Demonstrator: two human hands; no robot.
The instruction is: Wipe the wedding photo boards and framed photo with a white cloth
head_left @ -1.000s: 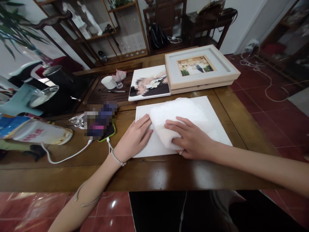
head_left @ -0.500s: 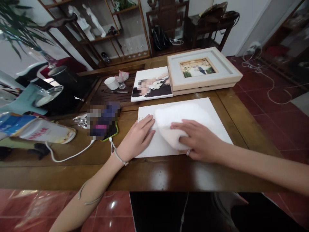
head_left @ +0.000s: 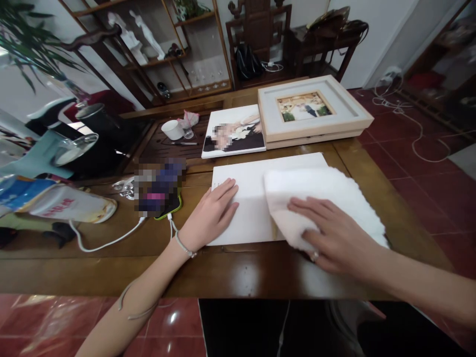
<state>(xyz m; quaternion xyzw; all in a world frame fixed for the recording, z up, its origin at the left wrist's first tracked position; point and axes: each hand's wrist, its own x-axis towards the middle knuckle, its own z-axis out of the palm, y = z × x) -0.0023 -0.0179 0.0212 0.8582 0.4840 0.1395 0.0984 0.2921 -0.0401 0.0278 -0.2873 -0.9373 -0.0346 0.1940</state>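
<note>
A flat white board (head_left: 245,203) lies on the wooden table in front of me. My left hand (head_left: 215,208) rests flat on its left side, fingers stretched out. In my right hand (head_left: 323,228) is a white cloth (head_left: 327,183), gripped at its near side and pressed over the right part of the board. The cloth spreads past the board's right edge and hides much of that side. A small yellowish-brown patch (head_left: 274,230) shows on the board beside the cloth's left edge.
Behind the board lie a photo panel (head_left: 238,130) and a pale wooden picture frame (head_left: 316,129). Left of my hand are a phone (head_left: 169,207) with a charging cable and a white-and-blue canister (head_left: 70,201). A white cup (head_left: 172,130) stands on the tea tray (head_left: 148,144).
My right hand has slid the white cloth to the right and nearer to me, uncovering more of the board's middle. The left hand has stayed in place.
</note>
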